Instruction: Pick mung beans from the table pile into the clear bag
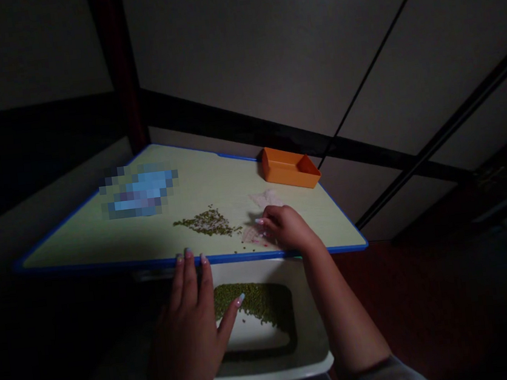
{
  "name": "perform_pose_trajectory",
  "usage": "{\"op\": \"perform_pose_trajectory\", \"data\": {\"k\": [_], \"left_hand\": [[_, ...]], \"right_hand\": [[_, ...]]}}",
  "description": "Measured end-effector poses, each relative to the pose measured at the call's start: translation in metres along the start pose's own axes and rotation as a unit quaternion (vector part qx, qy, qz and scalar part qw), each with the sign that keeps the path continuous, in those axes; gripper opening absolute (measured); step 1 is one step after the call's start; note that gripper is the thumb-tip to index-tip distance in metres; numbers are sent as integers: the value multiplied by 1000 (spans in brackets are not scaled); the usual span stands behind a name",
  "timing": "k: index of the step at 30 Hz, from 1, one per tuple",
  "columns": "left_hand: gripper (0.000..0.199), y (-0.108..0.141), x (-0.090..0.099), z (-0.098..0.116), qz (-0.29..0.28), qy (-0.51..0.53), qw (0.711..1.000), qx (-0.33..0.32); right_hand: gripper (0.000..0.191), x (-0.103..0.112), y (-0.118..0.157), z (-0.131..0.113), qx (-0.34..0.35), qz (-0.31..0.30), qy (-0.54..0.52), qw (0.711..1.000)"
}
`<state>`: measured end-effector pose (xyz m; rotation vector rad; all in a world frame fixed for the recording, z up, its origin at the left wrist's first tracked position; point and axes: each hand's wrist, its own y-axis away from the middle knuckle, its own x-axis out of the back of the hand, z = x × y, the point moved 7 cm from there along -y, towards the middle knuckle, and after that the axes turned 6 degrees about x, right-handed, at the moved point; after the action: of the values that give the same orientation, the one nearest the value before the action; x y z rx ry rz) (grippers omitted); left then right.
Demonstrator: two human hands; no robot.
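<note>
Grains [209,222] lay loosely scattered on the table [215,173], just in from its blue near edge, with pale surface running back to the orange tray [291,178] by the far right edge. The left hand [191,310] spread its fingers wide, tips at the near edge, thumb over the white basin [309,327]; the right hand [289,228] curled narrow, contents impossible to tell. The grains looked small, dull green, with whitish patches among them.
</note>
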<state>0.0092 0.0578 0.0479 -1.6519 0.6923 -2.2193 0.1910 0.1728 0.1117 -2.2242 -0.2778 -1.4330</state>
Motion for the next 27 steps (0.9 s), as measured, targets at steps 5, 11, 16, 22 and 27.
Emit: {"op": "perform_pose_trajectory", "data": {"k": [5,11,16,22,27], "left_hand": [[80,1,1,-1,3,6,1000,-2],[79,2,2,-1,0,15,1000,0],[79,0,1,0,-1,8,1000,-2],[80,0,2,0,3,4,1000,-8],[80,0,2,0,0,0,1000,-10]], "right_hand": [[20,-1,1,0,10,-2,-29,1000],[19,-5,-3,-6,11,-5,21,1000],[20,-9,-8,-17,34,-27,58,997],[19,-12,-10,-23,50,-39,74,995],[17,-13,-11,-24,63,-39,49,996]]}}
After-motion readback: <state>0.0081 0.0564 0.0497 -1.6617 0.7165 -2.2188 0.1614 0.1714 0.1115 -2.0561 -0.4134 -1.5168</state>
